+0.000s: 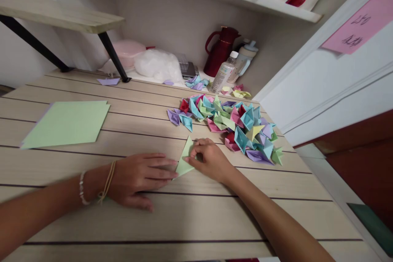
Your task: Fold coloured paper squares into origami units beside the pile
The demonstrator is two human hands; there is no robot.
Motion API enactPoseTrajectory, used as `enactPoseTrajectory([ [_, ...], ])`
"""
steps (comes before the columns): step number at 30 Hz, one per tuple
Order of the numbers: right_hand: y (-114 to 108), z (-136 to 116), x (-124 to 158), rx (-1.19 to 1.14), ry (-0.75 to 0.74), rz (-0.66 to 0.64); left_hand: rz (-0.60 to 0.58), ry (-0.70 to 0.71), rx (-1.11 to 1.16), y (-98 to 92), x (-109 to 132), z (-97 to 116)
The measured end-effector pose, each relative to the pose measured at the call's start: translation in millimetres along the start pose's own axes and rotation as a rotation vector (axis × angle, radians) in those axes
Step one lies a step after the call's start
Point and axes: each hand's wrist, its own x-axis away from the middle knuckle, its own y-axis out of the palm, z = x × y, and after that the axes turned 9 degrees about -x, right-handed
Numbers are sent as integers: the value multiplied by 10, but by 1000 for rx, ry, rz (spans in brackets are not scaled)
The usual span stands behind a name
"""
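A small folded piece of light green paper [184, 163] lies on the slatted wooden table [147, 225], roughly triangular in outline. My left hand [141, 178] rests flat with its fingers spread, fingertips touching the paper's left edge. On the right side of the paper, my right hand [208, 157] is closed, thumb and index finger pinched at the paper's edge. Beyond my right hand is a heap of folded paper boats [242, 125] in blue, pink, green, purple and yellow. A stack of light green sheets [69, 122] lies at the left, with a purple edge showing beneath.
Behind the heap stand a plastic bottle [224, 73], a dark red jug [219, 51] and a pale blue bottle [243, 62]. A raised wooden shelf [61, 10] on black legs stands at the back left, near a lone purple boat [108, 81] and a white plastic bag [158, 64].
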Motion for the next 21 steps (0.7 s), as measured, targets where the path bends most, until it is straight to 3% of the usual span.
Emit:
enactPoseTrajectory([
  [12,42,-3,-14,-22,33,10,80,61,-5,59,-3,-35],
  [21,65,37,-5,-21,57,13,15,21,-14,57,6,-34],
])
